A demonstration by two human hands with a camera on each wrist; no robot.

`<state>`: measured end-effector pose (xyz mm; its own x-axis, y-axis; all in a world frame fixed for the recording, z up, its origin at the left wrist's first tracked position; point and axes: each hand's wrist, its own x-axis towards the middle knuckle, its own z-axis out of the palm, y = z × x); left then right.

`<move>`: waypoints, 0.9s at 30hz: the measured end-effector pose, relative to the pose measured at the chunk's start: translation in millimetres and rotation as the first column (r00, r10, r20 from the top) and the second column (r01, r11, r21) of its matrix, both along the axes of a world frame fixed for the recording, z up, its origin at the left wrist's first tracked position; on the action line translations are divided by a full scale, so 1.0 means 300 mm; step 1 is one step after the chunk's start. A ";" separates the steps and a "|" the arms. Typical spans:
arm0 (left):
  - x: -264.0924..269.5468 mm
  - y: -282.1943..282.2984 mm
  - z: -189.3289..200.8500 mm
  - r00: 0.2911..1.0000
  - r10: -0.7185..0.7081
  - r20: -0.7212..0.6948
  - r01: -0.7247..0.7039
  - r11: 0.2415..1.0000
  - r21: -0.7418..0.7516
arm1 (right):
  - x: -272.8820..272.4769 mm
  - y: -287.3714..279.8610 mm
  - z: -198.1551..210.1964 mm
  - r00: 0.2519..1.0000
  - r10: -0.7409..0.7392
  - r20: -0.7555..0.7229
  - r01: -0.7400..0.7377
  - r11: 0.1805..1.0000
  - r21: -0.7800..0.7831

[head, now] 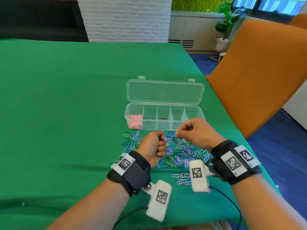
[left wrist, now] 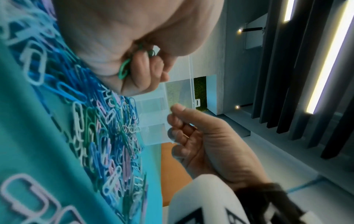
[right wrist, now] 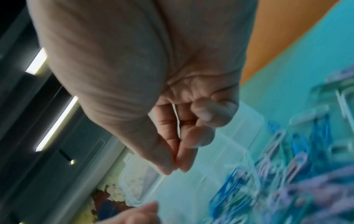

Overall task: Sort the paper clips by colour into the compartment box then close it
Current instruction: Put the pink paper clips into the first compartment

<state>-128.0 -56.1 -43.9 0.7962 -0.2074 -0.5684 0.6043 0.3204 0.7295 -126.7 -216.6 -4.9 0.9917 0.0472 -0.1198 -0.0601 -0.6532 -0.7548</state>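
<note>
Covering the whole work surface, a green tablecloth [head: 66, 97] is spread out, with broad bare cloth seen to the left and beyond the box, while its right edge runs diagonally just beside an orange chair back [head: 259, 72] that stands close against that side. Near that right edge a clear compartment box [head: 194, 112] is set with its lid [head: 165, 92] folded flat back away from the person; pink paper clips [head: 135, 122] are held in its leftmost compartment, and the other compartments appear bare. Just in front of the box's near wall a loose pile of paper clips [head: 181, 151] in blue, green, lilac and white is scattered, with a small group of lilac clips [head: 181, 178] lying apart on the near side. Both wrists are wrapped in black bands with white marker tags. The left hand [head: 152, 146] is held over the left part of the pile as a fist turned thumb-up, its fingers curled round a bunch of green paper clips [left wrist: 124, 68] seen in the left wrist view. The right hand [head: 197, 133] is raised over the pile, close to the box's near wall, with thumb and forefinger pressed together at the tips and the other fingers curled in; whether a clip is pinched between them cannot be told.
</note>
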 end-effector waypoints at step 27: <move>0.149 -0.087 0.065 0.419 -0.908 0.009 -0.155 -0.061 0.986 | 0.013 -0.096 -0.084 0.981 -0.079 -0.176 0.096 0.991 0.091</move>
